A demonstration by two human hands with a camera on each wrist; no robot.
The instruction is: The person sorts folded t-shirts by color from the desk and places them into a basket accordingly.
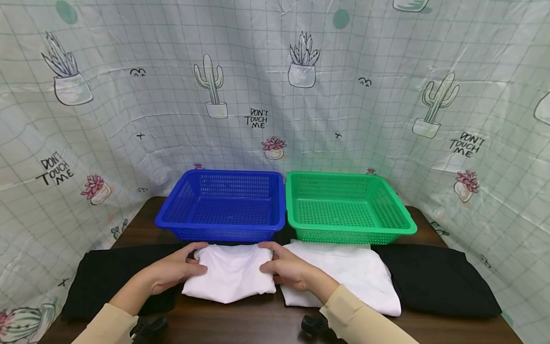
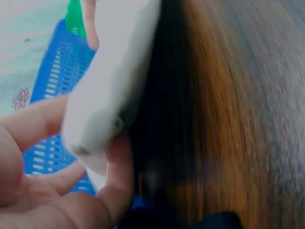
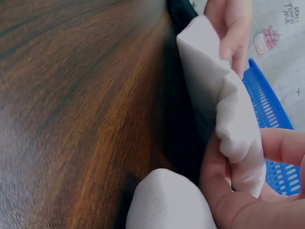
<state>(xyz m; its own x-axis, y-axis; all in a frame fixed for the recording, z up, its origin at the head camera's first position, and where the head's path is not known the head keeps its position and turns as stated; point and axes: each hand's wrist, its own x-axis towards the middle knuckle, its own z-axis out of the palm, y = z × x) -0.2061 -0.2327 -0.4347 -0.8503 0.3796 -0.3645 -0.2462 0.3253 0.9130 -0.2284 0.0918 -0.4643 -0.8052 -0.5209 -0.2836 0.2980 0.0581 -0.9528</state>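
Item one: a white, soft, folded cloth garment (image 1: 232, 272) is hanging between my two hands, directly in front of me, its lower edge sagging to a blunt point at the middle. I cannot tell whether its underside is touching the table.

Item two: my left hand (image 1: 180, 267) is pinching the garment's left side, thumb on the near face, fingers curving behind.

Item three: my right hand (image 1: 290, 267) is gripping the opposite side in the same manner.

Item four: a blue, rectangular, perforated plastic basket (image 1: 221, 229) is standing just beyond both hands.

Item five: a green, rectangular, perforated plastic basket (image 1: 354, 234) is standing beside it, beyond and right of my right hand.

Item six: a second white folded cloth (image 1: 350, 277) is lying just right of my right hand.

Item seven: a black folded cloth (image 1: 109, 272) is lying left of my left hand, partly behind that wrist.

Item eight: another black folded cloth (image 1: 438, 282) is lying well right of my right hand.

Item nine: a dark brown, wood-grained table (image 1: 232, 320) is extending beneath my hands.

Item ten: a pale, gridded curtain (image 1: 253, 28) with cactus drawings is hanging behind the baskets.
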